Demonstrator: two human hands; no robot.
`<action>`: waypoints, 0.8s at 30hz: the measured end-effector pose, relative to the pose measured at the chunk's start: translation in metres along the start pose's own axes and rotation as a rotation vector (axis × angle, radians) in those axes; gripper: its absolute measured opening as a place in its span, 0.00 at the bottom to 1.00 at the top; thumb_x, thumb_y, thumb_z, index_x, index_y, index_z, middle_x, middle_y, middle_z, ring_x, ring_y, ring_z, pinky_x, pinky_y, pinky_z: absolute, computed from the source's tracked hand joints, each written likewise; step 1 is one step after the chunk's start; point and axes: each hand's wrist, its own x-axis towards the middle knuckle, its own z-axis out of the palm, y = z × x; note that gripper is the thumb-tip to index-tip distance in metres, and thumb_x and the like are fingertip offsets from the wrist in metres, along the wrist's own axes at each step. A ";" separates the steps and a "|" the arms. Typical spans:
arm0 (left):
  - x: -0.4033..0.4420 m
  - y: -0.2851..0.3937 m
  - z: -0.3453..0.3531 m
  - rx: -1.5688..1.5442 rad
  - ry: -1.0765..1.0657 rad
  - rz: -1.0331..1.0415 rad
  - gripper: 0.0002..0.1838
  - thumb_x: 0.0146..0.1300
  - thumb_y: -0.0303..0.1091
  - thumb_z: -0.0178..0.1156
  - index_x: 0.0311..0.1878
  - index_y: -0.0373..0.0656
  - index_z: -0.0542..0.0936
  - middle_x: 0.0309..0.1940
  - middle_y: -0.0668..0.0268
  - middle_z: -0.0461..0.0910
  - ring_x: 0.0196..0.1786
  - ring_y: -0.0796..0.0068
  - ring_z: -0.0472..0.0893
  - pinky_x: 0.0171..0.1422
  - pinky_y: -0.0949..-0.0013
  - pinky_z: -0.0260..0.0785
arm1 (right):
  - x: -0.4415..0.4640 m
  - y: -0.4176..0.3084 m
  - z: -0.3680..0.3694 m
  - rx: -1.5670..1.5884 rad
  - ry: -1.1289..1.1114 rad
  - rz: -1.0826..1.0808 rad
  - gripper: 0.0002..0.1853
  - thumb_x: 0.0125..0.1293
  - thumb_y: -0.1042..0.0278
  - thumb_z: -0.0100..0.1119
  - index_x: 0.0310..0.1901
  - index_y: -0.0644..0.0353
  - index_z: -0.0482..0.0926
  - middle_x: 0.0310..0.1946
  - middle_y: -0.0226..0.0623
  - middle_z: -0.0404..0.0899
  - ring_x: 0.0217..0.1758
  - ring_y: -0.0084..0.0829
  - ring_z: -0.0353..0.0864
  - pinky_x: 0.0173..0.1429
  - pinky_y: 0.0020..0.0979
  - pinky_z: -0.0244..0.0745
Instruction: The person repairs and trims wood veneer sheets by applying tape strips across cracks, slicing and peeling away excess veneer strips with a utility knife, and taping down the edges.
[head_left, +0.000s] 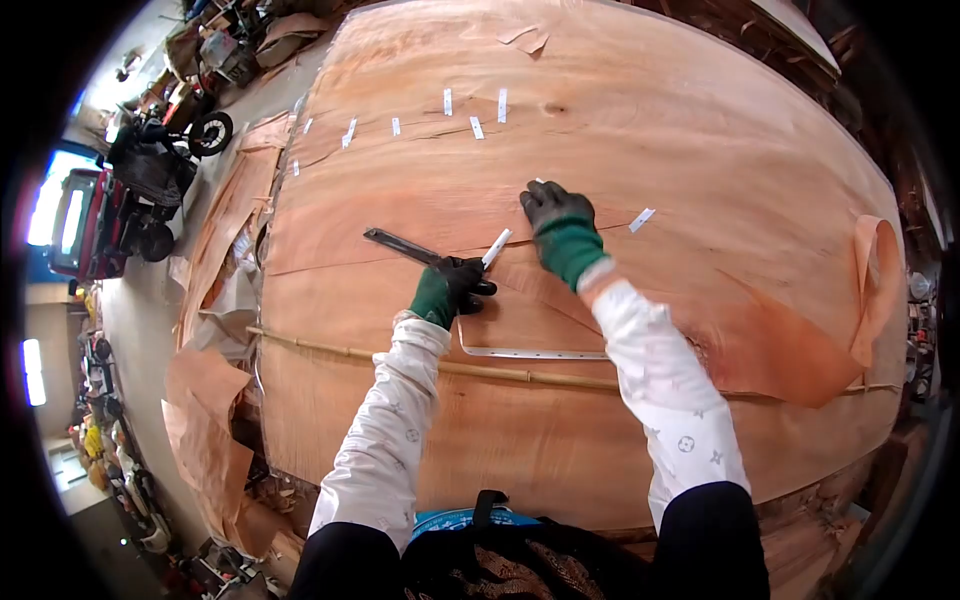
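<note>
Large thin wood sheets [480,420] lie before me, with short white tape strips stuck across cracks and seams. My left hand [452,288], in a green and black glove, is closed round a dark long-bladed tool [398,243] that points up and left. A white tape piece [496,248] stands up beside its fingers, and a long perforated white tape [535,353] trails below it. My right hand [560,225], gloved alike, presses on the sheet near the seam, fingers close together; a bit of white shows at its fingertips. Right of it lies another tape strip [641,220].
A thin bamboo pole [480,371] crosses the sheet. Curled veneer [873,290] lies at the right, and torn scraps [205,400] hang at the left edge. Beyond are a motorcycle [150,180] and a red vehicle [85,222].
</note>
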 end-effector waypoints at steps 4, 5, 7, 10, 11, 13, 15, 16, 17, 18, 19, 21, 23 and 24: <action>-0.008 -0.010 0.002 -0.155 -0.067 0.054 0.16 0.65 0.41 0.62 0.48 0.38 0.79 0.34 0.58 0.84 0.31 0.68 0.83 0.29 0.68 0.76 | -0.023 -0.053 -0.023 0.199 -0.292 -0.035 0.19 0.61 0.66 0.52 0.54 0.54 0.77 0.60 0.35 0.74 0.62 0.34 0.72 0.55 0.41 0.71; -0.011 -0.006 0.001 -0.192 -0.097 0.065 0.16 0.65 0.40 0.62 0.48 0.38 0.79 0.35 0.58 0.84 0.32 0.68 0.84 0.29 0.68 0.76 | -0.042 -0.057 -0.007 0.148 -0.146 -0.070 0.19 0.61 0.66 0.52 0.55 0.54 0.77 0.59 0.36 0.74 0.63 0.35 0.71 0.56 0.42 0.70; -0.036 0.001 -0.007 0.043 -0.047 0.171 0.10 0.64 0.33 0.60 0.42 0.36 0.80 0.34 0.56 0.83 0.27 0.68 0.85 0.24 0.68 0.75 | -0.049 -0.066 0.000 0.107 -0.062 -0.074 0.20 0.61 0.65 0.51 0.56 0.56 0.77 0.60 0.39 0.73 0.64 0.40 0.69 0.61 0.44 0.67; -0.022 0.022 -0.078 0.375 0.032 0.282 0.08 0.64 0.30 0.57 0.38 0.35 0.80 0.26 0.58 0.83 0.19 0.70 0.82 0.18 0.71 0.71 | -0.047 -0.061 0.003 -0.037 -0.126 -0.171 0.21 0.62 0.63 0.51 0.57 0.54 0.76 0.61 0.40 0.72 0.64 0.39 0.70 0.61 0.44 0.67; -0.009 0.032 -0.111 0.401 0.079 0.365 0.07 0.65 0.31 0.57 0.38 0.36 0.80 0.23 0.59 0.83 0.17 0.70 0.81 0.18 0.72 0.70 | -0.042 -0.062 0.001 -0.041 -0.234 -0.162 0.20 0.62 0.64 0.52 0.56 0.53 0.77 0.61 0.40 0.73 0.64 0.38 0.70 0.60 0.44 0.68; 0.017 0.057 -0.160 0.214 0.070 0.289 0.10 0.60 0.28 0.61 0.45 0.38 0.81 0.32 0.63 0.84 0.26 0.73 0.83 0.22 0.73 0.72 | -0.018 -0.064 -0.021 -0.056 -0.450 -0.142 0.19 0.61 0.64 0.53 0.55 0.51 0.77 0.59 0.39 0.74 0.63 0.36 0.72 0.58 0.43 0.69; 0.059 0.064 -0.193 0.173 0.060 0.224 0.16 0.56 0.26 0.64 0.50 0.39 0.81 0.38 0.66 0.84 0.32 0.73 0.85 0.26 0.72 0.75 | 0.042 -0.089 -0.060 -0.004 -0.622 -0.053 0.20 0.56 0.66 0.59 0.52 0.50 0.78 0.58 0.35 0.75 0.60 0.34 0.75 0.54 0.41 0.72; 0.074 0.064 -0.205 0.185 0.051 0.204 0.19 0.55 0.26 0.65 0.52 0.39 0.80 0.40 0.66 0.84 0.34 0.73 0.85 0.28 0.72 0.75 | 0.055 -0.096 -0.050 0.059 -0.436 -0.055 0.23 0.51 0.68 0.61 0.53 0.51 0.77 0.58 0.35 0.75 0.60 0.35 0.74 0.54 0.41 0.73; 0.082 0.063 -0.211 0.259 0.037 0.209 0.19 0.56 0.26 0.64 0.53 0.38 0.80 0.39 0.65 0.84 0.34 0.72 0.86 0.29 0.72 0.76 | 0.071 -0.105 -0.039 0.124 -0.252 -0.059 0.27 0.47 0.69 0.64 0.54 0.51 0.77 0.59 0.34 0.74 0.61 0.35 0.74 0.54 0.41 0.73; 0.088 0.061 -0.216 0.336 0.024 0.213 0.19 0.56 0.26 0.64 0.54 0.37 0.79 0.39 0.64 0.84 0.34 0.71 0.86 0.29 0.71 0.76 | 0.093 -0.121 -0.029 0.150 -0.291 -0.033 0.27 0.47 0.70 0.63 0.54 0.52 0.76 0.59 0.35 0.74 0.61 0.36 0.74 0.54 0.41 0.74; 0.094 0.055 -0.214 0.124 0.097 0.153 0.19 0.60 0.26 0.61 0.55 0.34 0.77 0.38 0.59 0.84 0.34 0.68 0.86 0.31 0.71 0.78 | 0.115 -0.139 -0.018 0.177 -0.329 -0.006 0.27 0.48 0.71 0.63 0.55 0.52 0.76 0.59 0.35 0.74 0.61 0.37 0.74 0.55 0.41 0.74; 0.102 0.041 -0.214 -0.079 0.068 0.250 0.15 0.64 0.29 0.58 0.52 0.33 0.78 0.37 0.57 0.84 0.33 0.67 0.86 0.33 0.71 0.78 | 0.139 -0.167 0.013 0.192 -0.144 -0.116 0.23 0.50 0.73 0.61 0.51 0.53 0.78 0.54 0.37 0.78 0.57 0.40 0.77 0.52 0.41 0.75; 0.136 0.016 -0.228 0.485 0.064 0.725 0.14 0.64 0.30 0.58 0.49 0.31 0.79 0.35 0.55 0.85 0.30 0.67 0.85 0.33 0.69 0.77 | 0.176 -0.194 -0.013 0.194 -0.469 -0.041 0.17 0.55 0.64 0.59 0.48 0.53 0.80 0.51 0.38 0.80 0.55 0.41 0.78 0.49 0.41 0.75; 0.152 0.002 -0.234 0.715 0.148 0.969 0.14 0.64 0.31 0.58 0.47 0.30 0.79 0.34 0.54 0.85 0.29 0.68 0.85 0.32 0.69 0.77 | 0.169 -0.198 0.031 0.157 -0.406 -0.077 0.18 0.57 0.58 0.58 0.49 0.52 0.80 0.54 0.37 0.79 0.56 0.38 0.77 0.49 0.41 0.74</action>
